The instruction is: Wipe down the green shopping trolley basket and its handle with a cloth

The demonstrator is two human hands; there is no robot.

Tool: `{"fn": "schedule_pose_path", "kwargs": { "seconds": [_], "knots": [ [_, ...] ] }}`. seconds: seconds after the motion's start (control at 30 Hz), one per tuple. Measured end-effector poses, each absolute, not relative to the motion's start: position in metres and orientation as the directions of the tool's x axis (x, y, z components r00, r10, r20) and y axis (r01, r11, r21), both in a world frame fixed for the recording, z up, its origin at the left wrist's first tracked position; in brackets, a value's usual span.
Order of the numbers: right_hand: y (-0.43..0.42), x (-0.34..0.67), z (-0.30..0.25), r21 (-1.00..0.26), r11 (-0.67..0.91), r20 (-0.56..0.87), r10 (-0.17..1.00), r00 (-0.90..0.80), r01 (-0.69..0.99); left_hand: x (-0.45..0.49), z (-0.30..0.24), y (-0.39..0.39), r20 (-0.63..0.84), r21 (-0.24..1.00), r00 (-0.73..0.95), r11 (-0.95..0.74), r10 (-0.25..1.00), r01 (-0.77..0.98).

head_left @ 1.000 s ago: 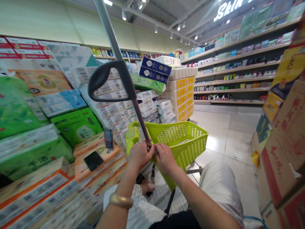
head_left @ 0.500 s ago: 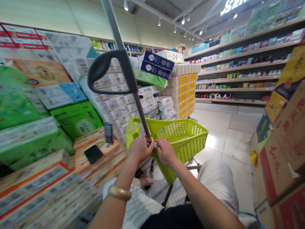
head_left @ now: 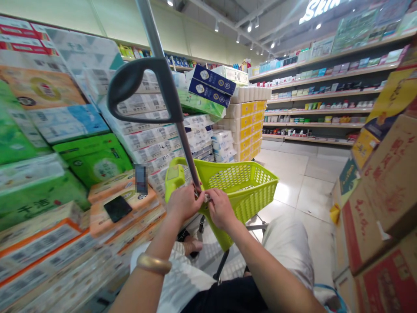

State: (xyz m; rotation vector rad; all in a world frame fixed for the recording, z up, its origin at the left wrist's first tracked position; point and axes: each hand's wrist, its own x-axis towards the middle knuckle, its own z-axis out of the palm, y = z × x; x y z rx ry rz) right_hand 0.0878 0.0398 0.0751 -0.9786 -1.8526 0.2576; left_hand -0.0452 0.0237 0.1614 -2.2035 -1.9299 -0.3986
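A grey metal pole (head_left: 186, 150) with a dark grey loop handle (head_left: 171, 87) slants up in front of me. Its lower end is closed in by my left hand (head_left: 183, 203), whose fingers wrap round it. Pressed up beside that, my right hand (head_left: 220, 209) is closed in a pinch. Something small and whitish (head_left: 206, 198) shows at its fingertips, against the pole; its kind cannot be made out. Just behind and below both hands stands a lime-green shopping cart (head_left: 257, 198) with a perforated basket.
Stacked tissue packs (head_left: 94, 163) rise on my left. A flat black object (head_left: 117, 208) lies on an orange pack, near a blurred-out upright item (head_left: 140, 179). Cardboard boxes (head_left: 391, 182) are piled on the right. Shelves (head_left: 325, 95) line the back, beyond a tiled floor (head_left: 293, 174).
The whole view has shifted, so pole, cart and hands appear slightly further left. Both hands keep the same hold at the pole's lower end.
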Motion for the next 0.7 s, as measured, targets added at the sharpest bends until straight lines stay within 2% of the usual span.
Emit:
{"fn": "schedule_pose_path", "kwargs": {
  "seconds": [0.13,0.23,0.37,0.5,0.6,0.7],
  "knots": [
    [0.056,0.112,0.060,-0.638,0.492,0.593,0.805,-0.030,0.593,-0.045,0.161,0.024,0.320,0.039,0.123,-0.142,0.939,0.989],
    [0.061,0.121,0.053,-0.671,0.398,0.559,0.825,0.075,0.626,-0.045,0.161,0.024,0.322,0.039,0.119,-0.138,0.939,0.990],
    [0.046,0.101,0.056,-0.671,0.518,0.622,0.783,0.021,0.530,-0.043,0.161,0.024,0.327,0.048,0.111,-0.134,0.938,0.990],
    [0.034,0.091,0.056,-0.598,0.672,0.718,0.691,-0.081,0.436,-0.043,0.162,0.022,0.327,0.053,0.098,-0.122,0.940,0.991],
    [0.042,0.103,0.047,-0.615,0.643,0.706,0.706,-0.043,0.456,-0.042,0.163,0.021,0.322,0.068,0.097,-0.125,0.942,0.990],
    [0.051,0.115,0.042,-0.684,0.525,0.644,0.761,0.081,0.507,-0.041,0.164,0.020,0.317,0.080,0.089,-0.120,0.944,0.990]
  ]
}}
